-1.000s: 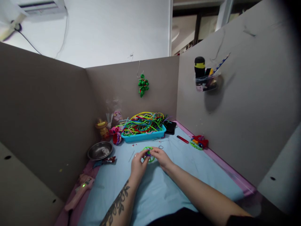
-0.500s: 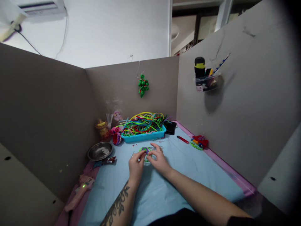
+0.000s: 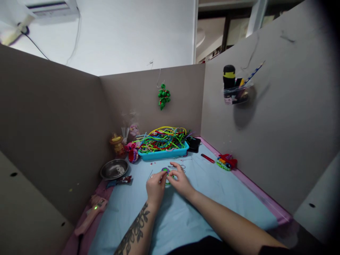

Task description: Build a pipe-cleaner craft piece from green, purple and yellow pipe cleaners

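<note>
Left hand (image 3: 155,186) and right hand (image 3: 180,180) meeting mid-worktop (image 3: 212,187), fingers of both pinching a small green-and-purple pipe-cleaner piece (image 3: 166,172), blue tray of pipe cleaners (image 3: 162,154) just beyond, steel bowl (image 3: 114,169) far left, no legible writing

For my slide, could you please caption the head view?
Both hands, left and right, pinch a small green craft piece before a blue tray.
</note>
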Tool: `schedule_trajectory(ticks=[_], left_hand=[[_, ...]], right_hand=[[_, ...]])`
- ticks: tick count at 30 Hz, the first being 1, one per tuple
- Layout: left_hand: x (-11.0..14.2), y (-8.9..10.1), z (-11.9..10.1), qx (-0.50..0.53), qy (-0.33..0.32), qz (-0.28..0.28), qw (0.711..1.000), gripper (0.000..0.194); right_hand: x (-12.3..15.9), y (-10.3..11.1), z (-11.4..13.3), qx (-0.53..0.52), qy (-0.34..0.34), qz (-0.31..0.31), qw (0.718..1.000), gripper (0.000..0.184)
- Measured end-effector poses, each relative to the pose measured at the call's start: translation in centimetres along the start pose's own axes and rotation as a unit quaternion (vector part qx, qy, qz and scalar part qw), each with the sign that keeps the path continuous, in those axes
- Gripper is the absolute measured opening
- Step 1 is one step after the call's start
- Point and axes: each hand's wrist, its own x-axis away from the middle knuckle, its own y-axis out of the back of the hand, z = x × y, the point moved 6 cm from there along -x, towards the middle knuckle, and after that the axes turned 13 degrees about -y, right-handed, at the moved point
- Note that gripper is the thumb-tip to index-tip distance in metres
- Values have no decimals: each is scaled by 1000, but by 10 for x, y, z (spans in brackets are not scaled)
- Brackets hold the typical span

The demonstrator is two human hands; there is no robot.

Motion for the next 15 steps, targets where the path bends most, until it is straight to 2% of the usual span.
schedule_trajectory(ticks=[8, 13, 15], left_hand=[[0, 4, -3, -4, -12, -30, 999, 18], [-3, 10, -6, 20, -39, -48, 998, 17], [-4, 9, -8, 40, -57, -40, 997, 17]], right_hand=[[-1, 0, 1, -15, -5, 6, 1000, 11], [-7, 12, -4, -72, -17, -38, 997, 15], [-10, 14, -8, -90, -32, -34, 995, 19]])
